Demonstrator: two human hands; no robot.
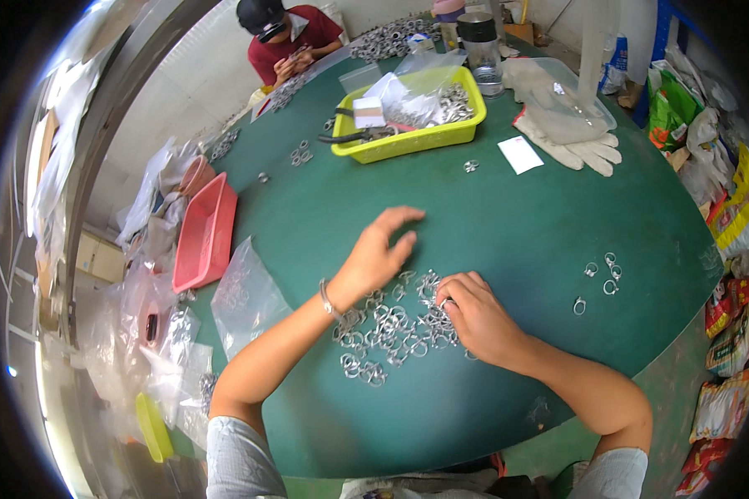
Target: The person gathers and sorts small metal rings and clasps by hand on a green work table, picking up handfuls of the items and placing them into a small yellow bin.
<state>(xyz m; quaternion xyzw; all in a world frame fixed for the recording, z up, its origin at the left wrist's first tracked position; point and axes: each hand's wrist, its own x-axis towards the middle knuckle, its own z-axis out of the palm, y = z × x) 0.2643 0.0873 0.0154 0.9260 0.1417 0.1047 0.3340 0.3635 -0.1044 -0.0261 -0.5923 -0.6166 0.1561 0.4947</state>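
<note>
A loose pile of silver metal rings (pixel 395 333) lies on the green table before me. Above its far left edge my left hand (pixel 376 256) hovers, thumb and fingers apart with nothing visible between them; a bracelet circles that wrist. At the pile's right side my right hand (pixel 477 314) is closed, thumb and fingertips pinching a silver ring (pixel 445 303) that is partly hidden by the fingers. Several single rings (pixel 611 272) lie apart to the right.
A yellow-green basket (pixel 408 147) of metal parts, with black-handled pliers, stands at the far side. Beyond are a lidded bottle (pixel 481 54) and white gloves (pixel 570 141). At left are a pink tray (pixel 206 233) and plastic bag (pixel 245 295). A person (pixel 295 46) works across the table.
</note>
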